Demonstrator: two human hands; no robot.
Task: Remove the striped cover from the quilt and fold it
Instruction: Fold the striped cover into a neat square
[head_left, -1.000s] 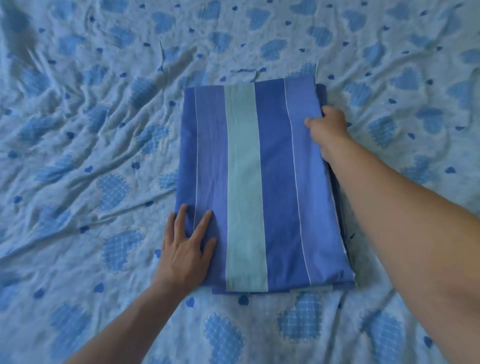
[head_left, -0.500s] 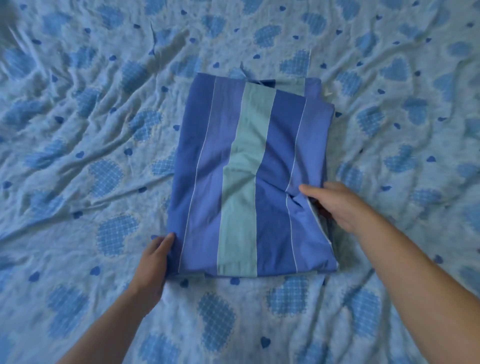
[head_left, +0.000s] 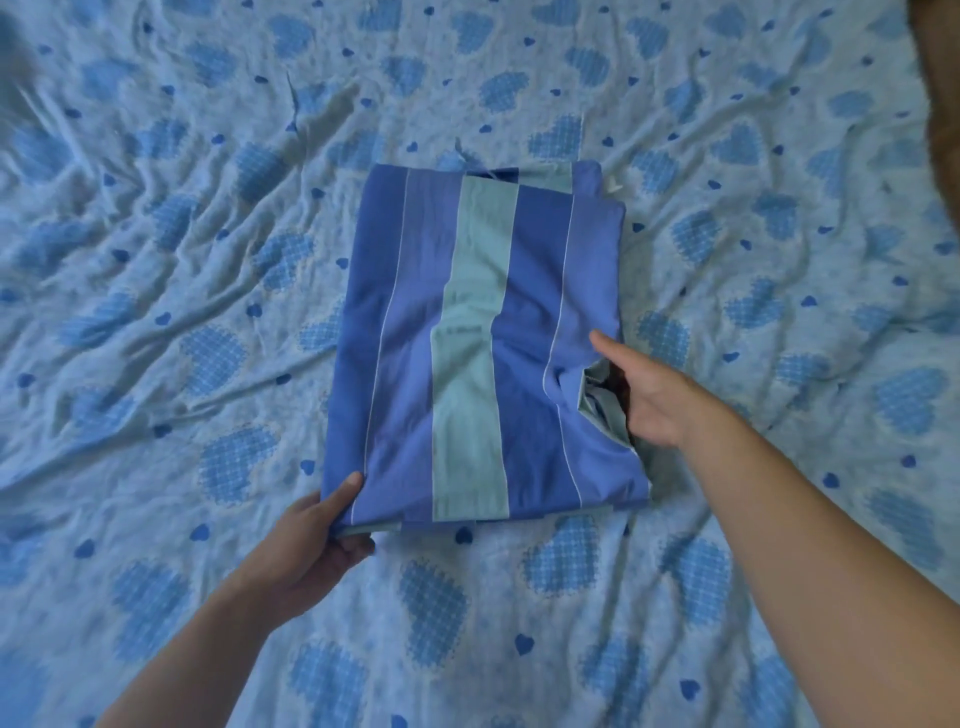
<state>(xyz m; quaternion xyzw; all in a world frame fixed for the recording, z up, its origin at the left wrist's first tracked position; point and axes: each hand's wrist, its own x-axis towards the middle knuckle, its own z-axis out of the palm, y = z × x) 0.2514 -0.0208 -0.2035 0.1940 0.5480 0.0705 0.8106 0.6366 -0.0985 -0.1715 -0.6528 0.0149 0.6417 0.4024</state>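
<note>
Fingers of both hands grasp the folded striped cover (head_left: 483, 343) (stripes running away lengthwise).

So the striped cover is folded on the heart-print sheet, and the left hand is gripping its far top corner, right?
Not quite. The head view shows the left hand gripping the near bottom-left corner of the striped cover, not the far top one. The cover does lie folded on the heart-print sheet.

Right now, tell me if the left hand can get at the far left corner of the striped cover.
Probably yes: the left hand grips the striped cover at its near left corner, and only bare bedsheet lies alongside that edge.
</note>
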